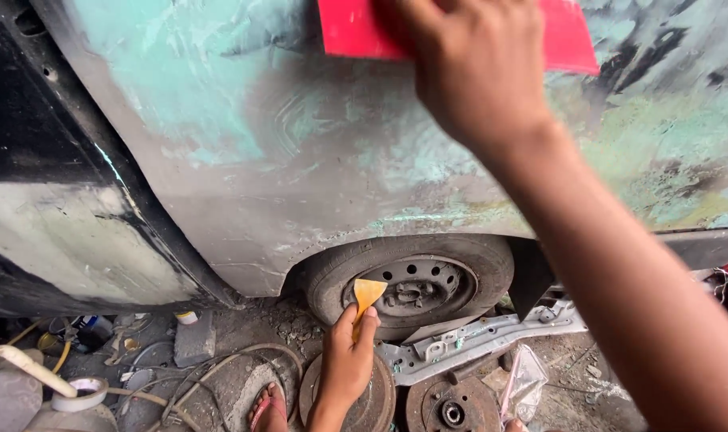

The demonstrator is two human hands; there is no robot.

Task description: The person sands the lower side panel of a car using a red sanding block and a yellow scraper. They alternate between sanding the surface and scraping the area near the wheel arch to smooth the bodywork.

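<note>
Right arm crosses the frame from lower right to top centre. Right hand (476,68) lies flat, fingers together, pressing a red spreader (568,36) against the car body panel (300,144) at the top edge; fingertips are hidden past the frame edge.

Left hand (349,356), lower centre, pinches a small yellow scraper (368,294) between thumb and fingers, held upright in front of the wheel (416,284), not touching the panel.

Panel: grey with patches of pale green filler, upper left and right of frame, streaked and uneven.

Ground, bottom of frame: brake drums (452,408), a sandalled foot (266,410), a roll of tape (82,394) at lower left.

Judgement: filler-spreading stroke in hand, the red spreader loaded against the panel. Next move calls for even flat pressure and a steady drag along the panel's curve.
</note>
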